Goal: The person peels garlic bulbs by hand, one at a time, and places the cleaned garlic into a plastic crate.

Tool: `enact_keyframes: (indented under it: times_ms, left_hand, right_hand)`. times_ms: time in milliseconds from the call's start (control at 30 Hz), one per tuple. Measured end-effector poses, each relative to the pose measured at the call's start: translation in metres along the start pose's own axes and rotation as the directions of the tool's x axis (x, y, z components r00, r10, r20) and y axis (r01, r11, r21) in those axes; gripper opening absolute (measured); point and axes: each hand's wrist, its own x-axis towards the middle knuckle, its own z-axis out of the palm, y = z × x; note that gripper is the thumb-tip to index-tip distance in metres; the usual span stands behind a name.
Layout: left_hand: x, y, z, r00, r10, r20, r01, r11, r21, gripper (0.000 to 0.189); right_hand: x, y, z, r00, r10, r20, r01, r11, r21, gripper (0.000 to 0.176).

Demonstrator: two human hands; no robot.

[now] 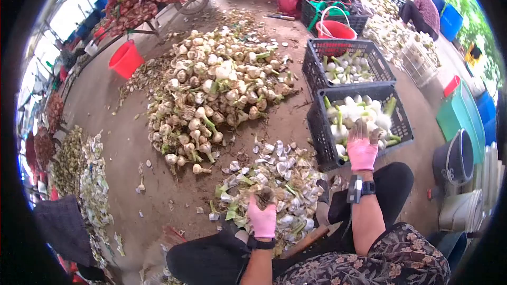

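Note:
My right hand (pixel 363 148), in a pink glove with soiled fingers, reaches over the near black crate (pixel 318 132). Its fingers are extended and apart, touching the white trimmed garlic bulbs (pixel 353 111) inside. My left hand (pixel 262 217), gloved the same way, is low over a heap of garlic peelings (pixel 285 171) between my legs. Its fingers look curled, and whatever they may hold is hidden among the peelings. Ahead lies a big pile of untrimmed garlic (pixel 211 84) with roots and stalk stubs.
Behind the near crate stands a second black crate (pixel 312 58) with garlic, then a red bucket (pixel 338 30). Another red bucket (pixel 125 59) is at left, near a cart of netted sacks (pixel 150 0). Grey buckets (pixel 453 157) stand at right. A person (pixel 424 13) sits far right.

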Motion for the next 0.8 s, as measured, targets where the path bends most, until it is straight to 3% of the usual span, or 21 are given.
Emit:
enact_keyframes:
  times_ms: [33, 67, 133, 167, 200, 233, 300, 333, 367, 400, 467, 500, 533, 567, 600, 633, 667, 700, 733, 800]
  left_hand:
    - [-0.004, 0.035, 0.001, 0.997, -0.073, 0.027, 0.074, 0.997, -0.018, 0.049]
    - [0.000, 0.029, 0.001, 0.998, -0.069, -0.001, 0.069, 0.996, 0.050, 0.048]
    - [0.001, 0.004, 0.001, 0.996, -0.002, -0.095, 0.017, 0.986, 0.166, 0.042]
    - [0.004, -0.007, -0.001, 0.991, 0.076, -0.112, -0.049, 0.973, 0.227, 0.035]
    - [0.007, 0.008, -0.004, 0.995, -0.015, -0.094, 0.030, 0.986, 0.165, 0.033]
    - [0.013, 0.023, -0.007, 0.992, -0.102, -0.070, 0.109, 0.989, 0.104, 0.031]
    - [0.027, 0.012, -0.007, 0.962, -0.257, -0.092, 0.254, 0.966, -0.041, 0.028]
    - [0.029, 0.020, -0.005, 0.964, -0.239, -0.114, 0.247, 0.967, 0.056, 0.024]
    - [0.035, -0.013, -0.006, 0.948, -0.314, -0.057, 0.317, 0.948, 0.041, 0.022]
    - [0.042, -0.013, -0.006, 0.915, -0.404, 0.017, 0.403, 0.915, 0.026, 0.024]
    - [0.049, -0.027, -0.001, 0.865, -0.494, 0.090, 0.495, 0.869, 0.015, 0.025]
    - [0.047, -0.047, 0.006, 0.844, -0.516, 0.147, 0.528, 0.847, -0.061, 0.029]
    - [0.045, -0.068, 0.009, 0.821, -0.533, 0.204, 0.563, 0.816, -0.134, 0.032]
    - [0.043, -0.086, 0.009, 0.815, -0.543, 0.200, 0.572, 0.808, -0.138, 0.032]
    - [0.041, -0.105, 0.008, 0.846, -0.503, 0.177, 0.505, 0.862, 0.038, 0.042]
    - [0.037, -0.125, 0.007, 0.873, -0.459, 0.164, 0.422, 0.880, 0.218, 0.053]
    - [0.030, -0.148, 0.009, 0.862, -0.490, 0.126, 0.480, 0.871, 0.104, 0.060]
    - [0.033, -0.150, 0.010, 0.860, -0.497, 0.118, 0.487, 0.867, 0.103, 0.060]
    - [0.032, -0.150, 0.009, 0.877, -0.473, 0.082, 0.462, 0.878, 0.124, 0.058]
    - [0.030, -0.132, 0.005, 0.882, -0.468, 0.050, 0.458, 0.877, 0.145, 0.055]
  right_hand:
    - [0.006, 0.004, -0.010, 0.989, 0.143, 0.027, -0.146, 0.967, 0.209, 0.033]
    - [0.013, 0.016, -0.026, 0.980, 0.191, 0.051, -0.186, 0.979, -0.081, 0.031]
    - [0.034, 0.044, -0.067, 0.957, 0.291, 0.006, -0.237, 0.791, -0.564, 0.027]
    - [0.027, 0.080, -0.050, 0.973, 0.163, -0.161, -0.229, 0.672, -0.704, 0.029]
    - [0.032, 0.106, -0.049, 0.967, 0.136, -0.217, -0.254, 0.625, -0.738, 0.023]
    - [0.061, 0.112, -0.078, 0.948, 0.251, -0.198, -0.304, 0.516, -0.801, 0.021]
    - [0.085, 0.160, -0.072, 0.946, 0.258, -0.196, -0.269, 0.285, -0.920, 0.025]
    - [0.099, 0.183, -0.066, 0.943, 0.286, -0.168, -0.211, 0.125, -0.969, 0.029]
    - [0.114, 0.206, -0.057, 0.937, 0.317, -0.148, -0.143, -0.038, -0.989, 0.034]
    - [0.130, 0.231, -0.046, 0.929, 0.368, 0.048, 0.172, -0.314, -0.934, 0.038]
    - [0.165, 0.276, -0.029, 0.848, 0.491, 0.201, 0.434, -0.423, -0.796, 0.053]
    - [0.175, 0.298, -0.004, 0.816, 0.532, 0.225, 0.555, -0.614, -0.562, 0.060]
    - [0.199, 0.318, -0.005, 0.758, 0.582, 0.296, 0.652, -0.650, -0.391, 0.064]
    - [0.204, 0.338, 0.018, 0.760, 0.609, 0.226, 0.636, -0.625, -0.454, 0.065]
    - [0.221, 0.356, 0.023, 0.758, 0.613, 0.223, 0.649, -0.675, -0.351, 0.067]
    - [0.233, 0.371, 0.026, 0.792, 0.584, 0.179, 0.602, -0.697, -0.390, 0.070]
    - [0.259, 0.379, 0.014, 0.788, 0.589, 0.180, 0.610, -0.707, -0.358, 0.071]
    - [0.286, 0.386, -0.007, 0.782, 0.596, 0.184, 0.620, -0.714, -0.326, 0.073]
    - [0.308, 0.385, -0.032, 0.818, 0.573, 0.044, 0.522, -0.710, -0.472, 0.071]
    - [0.287, 0.385, -0.046, 0.777, 0.594, 0.208, 0.628, -0.713, -0.311, 0.061]
